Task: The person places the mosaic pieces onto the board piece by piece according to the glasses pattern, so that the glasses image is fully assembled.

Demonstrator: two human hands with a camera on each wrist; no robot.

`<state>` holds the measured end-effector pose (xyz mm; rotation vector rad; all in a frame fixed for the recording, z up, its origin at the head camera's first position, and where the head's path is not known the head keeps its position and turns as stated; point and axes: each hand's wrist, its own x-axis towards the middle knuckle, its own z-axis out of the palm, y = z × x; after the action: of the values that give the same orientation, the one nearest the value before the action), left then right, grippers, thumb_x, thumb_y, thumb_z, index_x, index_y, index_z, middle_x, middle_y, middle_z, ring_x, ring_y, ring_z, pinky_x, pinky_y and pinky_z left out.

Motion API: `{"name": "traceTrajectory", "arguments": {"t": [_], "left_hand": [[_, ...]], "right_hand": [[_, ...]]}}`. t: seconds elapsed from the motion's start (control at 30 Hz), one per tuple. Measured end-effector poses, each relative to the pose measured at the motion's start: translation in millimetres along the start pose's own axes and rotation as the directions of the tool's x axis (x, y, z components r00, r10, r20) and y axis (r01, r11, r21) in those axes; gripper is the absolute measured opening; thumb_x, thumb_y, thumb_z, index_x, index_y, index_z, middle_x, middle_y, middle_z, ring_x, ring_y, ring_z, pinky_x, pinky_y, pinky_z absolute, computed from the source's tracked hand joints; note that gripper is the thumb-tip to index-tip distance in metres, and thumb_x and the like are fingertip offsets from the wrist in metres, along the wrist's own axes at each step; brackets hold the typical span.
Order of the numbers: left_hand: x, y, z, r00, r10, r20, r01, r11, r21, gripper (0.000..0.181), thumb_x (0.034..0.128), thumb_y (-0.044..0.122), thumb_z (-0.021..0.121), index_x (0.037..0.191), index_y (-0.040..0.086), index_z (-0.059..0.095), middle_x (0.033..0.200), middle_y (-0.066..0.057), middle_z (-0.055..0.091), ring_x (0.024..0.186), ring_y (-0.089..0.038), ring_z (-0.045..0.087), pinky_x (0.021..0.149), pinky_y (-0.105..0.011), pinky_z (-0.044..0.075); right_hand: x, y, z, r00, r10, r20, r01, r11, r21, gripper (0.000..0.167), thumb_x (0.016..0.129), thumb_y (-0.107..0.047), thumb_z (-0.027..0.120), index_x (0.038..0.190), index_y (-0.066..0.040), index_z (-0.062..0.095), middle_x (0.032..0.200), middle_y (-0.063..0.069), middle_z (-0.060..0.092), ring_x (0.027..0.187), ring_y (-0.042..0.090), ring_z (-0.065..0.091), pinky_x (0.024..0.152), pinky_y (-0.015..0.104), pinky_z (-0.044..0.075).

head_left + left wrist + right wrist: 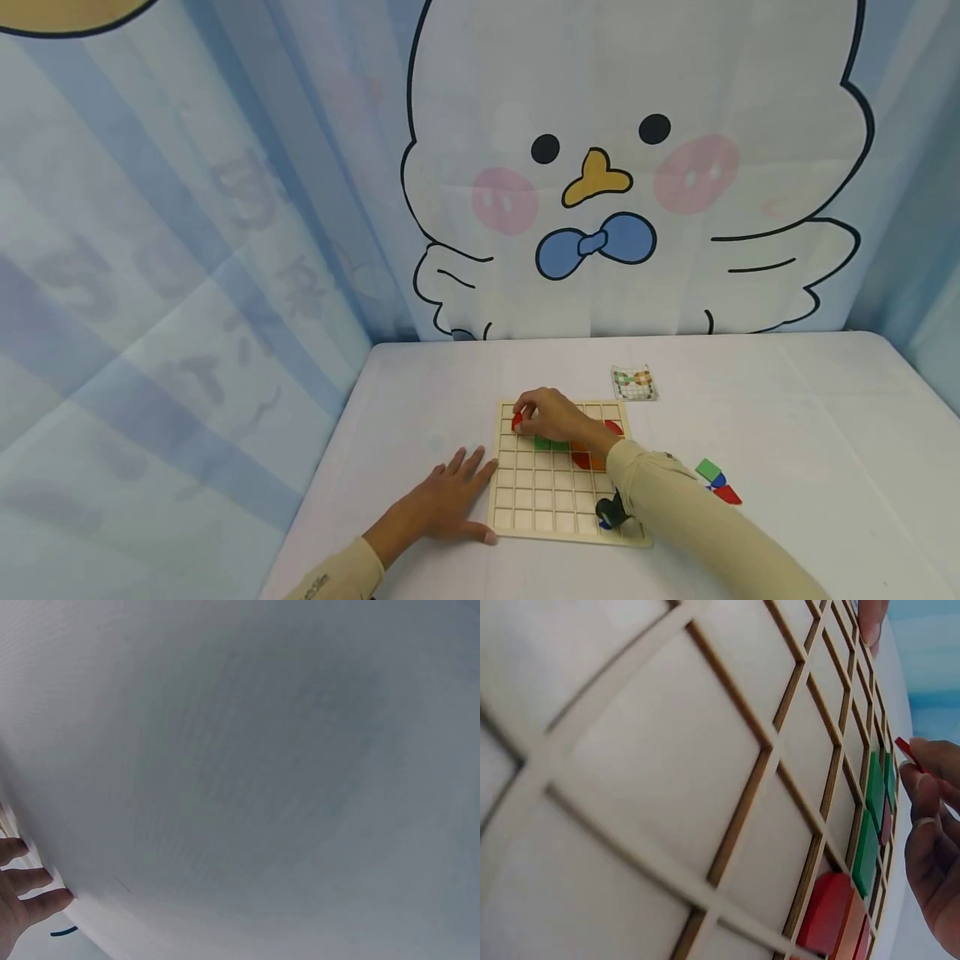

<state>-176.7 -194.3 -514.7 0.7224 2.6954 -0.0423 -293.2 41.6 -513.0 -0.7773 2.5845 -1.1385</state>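
A wooden grid board lies on the table. Over its far left part my right hand pinches a red piece between thumb and fingers; in the right wrist view the red piece is held above the board. Green pieces and red and orange pieces sit in the grid, partly hidden by my right arm. My left hand lies with spread fingers at the board's left edge, a fingertip touching it. In the left wrist view, fingers of the left hand show at the edge.
A small patterned card lies behind the board's far right corner. Loose green, blue and red pieces are on the table to the right of my right forearm. A dark object is under the right wrist, above the board. Printed curtains stand behind and left.
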Motion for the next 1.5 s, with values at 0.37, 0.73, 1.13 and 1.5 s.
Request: {"name": "traceTrajectory", "arguments": {"t": [0.37,0.73,1.13,1.5], "left_hand": [[0.7,0.2,0.1,1.000,0.003,0.004,-0.003,1.000,0.002,0.109,0.0765,0.087,0.051,0.162,0.026,0.020,0.169,-0.009,0.017,0.152,-0.041,0.023,0.110,-0.060,0.039],[0.5,0.0,0.2,1.000,0.003,0.002,-0.003,1.000,0.030,0.109,0.0761,0.089,0.049,0.161,0.026,0.021,0.169,-0.008,0.018,0.152,-0.040,0.024,0.110,-0.059,0.041],[-0.6,-0.7,-0.4,1.000,0.009,-0.003,-0.009,1.000,0.025,0.109,0.0770,0.088,0.050,0.162,0.025,0.021,0.169,-0.009,0.018,0.152,-0.040,0.024,0.110,-0.058,0.041],[2.1,-2.8,4.5,1.000,0.001,-0.011,-0.001,1.000,0.025,0.109,0.0767,0.088,0.049,0.162,0.026,0.021,0.169,-0.009,0.018,0.152,-0.041,0.025,0.110,-0.058,0.041]], "right_hand": [[10.2,-6.4,12.5,0.999,0.029,-0.044,-0.034,0.992,-0.125,0.016,0.087,-0.018,0.079,0.101,-0.012,0.075,0.082,-0.007,0.066,0.076,0.009,0.055,0.069,0.029,0.047],[10.2,-9.2,10.1,0.999,0.042,-0.011,-0.043,0.973,-0.226,0.011,0.085,-0.020,0.081,0.094,-0.015,0.077,0.081,-0.006,0.064,0.073,0.010,0.055,0.065,0.031,0.047],[11.6,-15.2,8.9,0.998,0.067,0.007,-0.063,0.962,-0.267,0.012,0.084,-0.022,0.081,0.093,-0.015,0.077,0.083,-0.005,0.065,0.073,0.011,0.056,0.065,0.032,0.048],[-6.6,-10.2,-9.8,0.981,-0.117,0.157,0.148,0.969,-0.200,0.023,0.094,-0.022,0.071,0.114,-0.010,0.072,0.096,-0.003,0.071,0.086,0.012,0.064,0.076,0.033,0.054]]}}
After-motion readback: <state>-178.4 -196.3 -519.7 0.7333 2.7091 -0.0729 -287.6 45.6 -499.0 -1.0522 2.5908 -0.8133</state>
